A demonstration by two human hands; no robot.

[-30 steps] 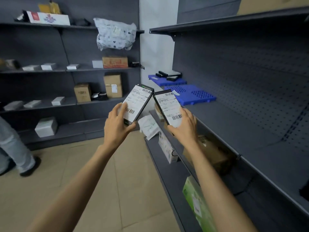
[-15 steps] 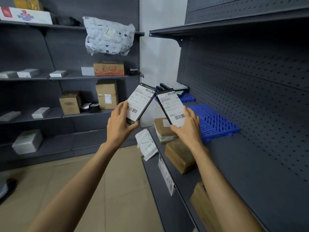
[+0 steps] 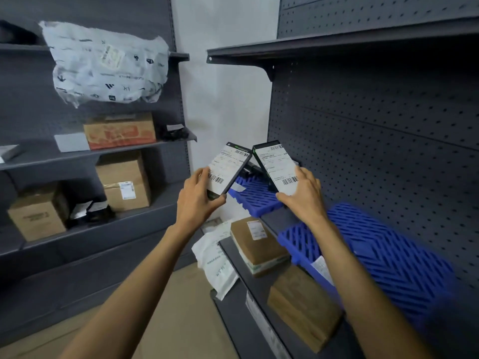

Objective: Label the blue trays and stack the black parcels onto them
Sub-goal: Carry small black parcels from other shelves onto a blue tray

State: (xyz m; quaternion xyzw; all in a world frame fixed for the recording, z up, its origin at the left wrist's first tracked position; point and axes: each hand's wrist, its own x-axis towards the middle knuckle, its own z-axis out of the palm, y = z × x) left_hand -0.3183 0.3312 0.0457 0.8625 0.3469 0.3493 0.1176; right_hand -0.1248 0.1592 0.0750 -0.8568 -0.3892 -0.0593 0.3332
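Black parcels (image 3: 228, 170) in each hand's grip; near blue tray (image 3: 383, 257) bears none.

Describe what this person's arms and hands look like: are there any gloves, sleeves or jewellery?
Both forearms are bare all the way to the bottom edge of the picture, with no sleeve showing. The left hand and right hand wear no gloves, and no watch, bracelet or ring is visible. The fingers are uncovered too.

Both hands (image 3: 199, 200) carried parcels (image 3: 228, 168) nearer blue trays (image 3: 255, 200)
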